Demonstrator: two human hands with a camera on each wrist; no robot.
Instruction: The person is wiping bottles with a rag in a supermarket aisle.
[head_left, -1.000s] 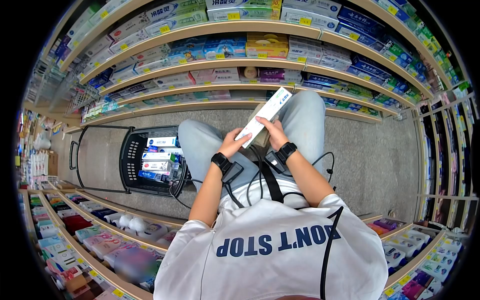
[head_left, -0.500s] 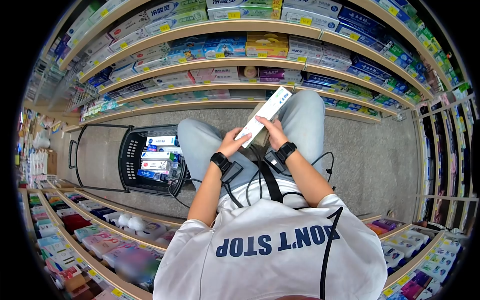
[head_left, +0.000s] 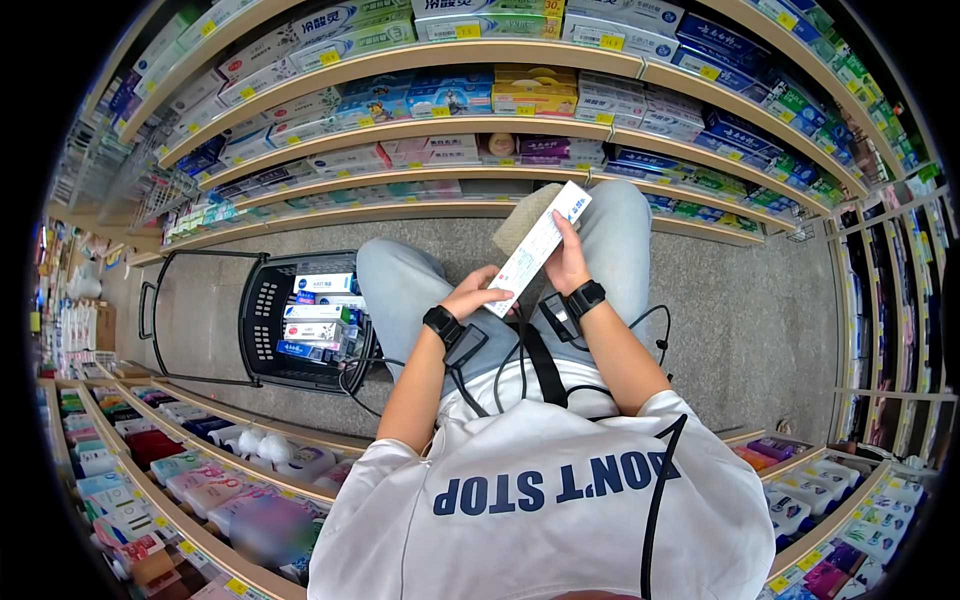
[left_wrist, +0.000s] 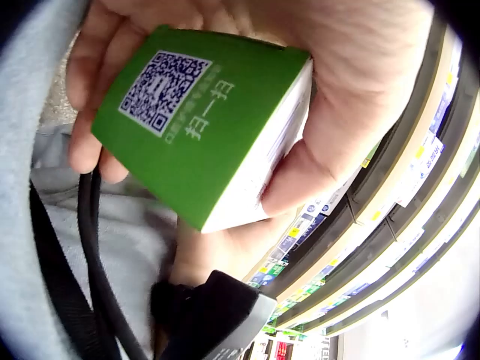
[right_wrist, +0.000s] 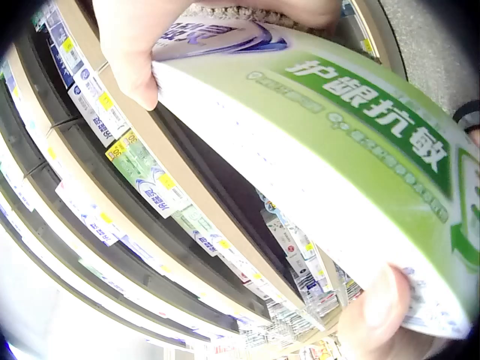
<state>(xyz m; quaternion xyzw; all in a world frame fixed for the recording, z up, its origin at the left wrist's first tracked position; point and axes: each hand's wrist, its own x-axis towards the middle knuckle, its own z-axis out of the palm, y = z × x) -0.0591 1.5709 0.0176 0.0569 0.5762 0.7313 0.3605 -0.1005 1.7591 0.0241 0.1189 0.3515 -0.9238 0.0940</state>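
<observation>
A long toothpaste box point(head_left: 540, 245) slants over the lap, its white, finely printed side facing up in the head view. My left hand point(head_left: 478, 296) grips its near end, thumb on the upper side. My right hand point(head_left: 570, 262) holds it farther along, thumb near the blue lettering. The left wrist view shows the box's green end point(left_wrist: 195, 124) with a QR code, my left fingers and thumb on either side. In the right wrist view, the green printed face point(right_wrist: 352, 127) shows between my right hand point(right_wrist: 139, 49) and my left thumb point(right_wrist: 384, 306).
A black shopping basket point(head_left: 262, 318) with several boxes stands on the floor left of the legs. Shelves point(head_left: 480, 178) of toothpaste boxes run along the front. Behind are shelves with bottles point(head_left: 205, 490). Black cables point(head_left: 520, 350) hang from the wrist cameras. A beige textured pad point(head_left: 522, 222) shows between the knees.
The toothpaste box has turned so a different, more printed side faces up, and its near end sits slightly lower. My right hand has shifted toward the box's far end.
</observation>
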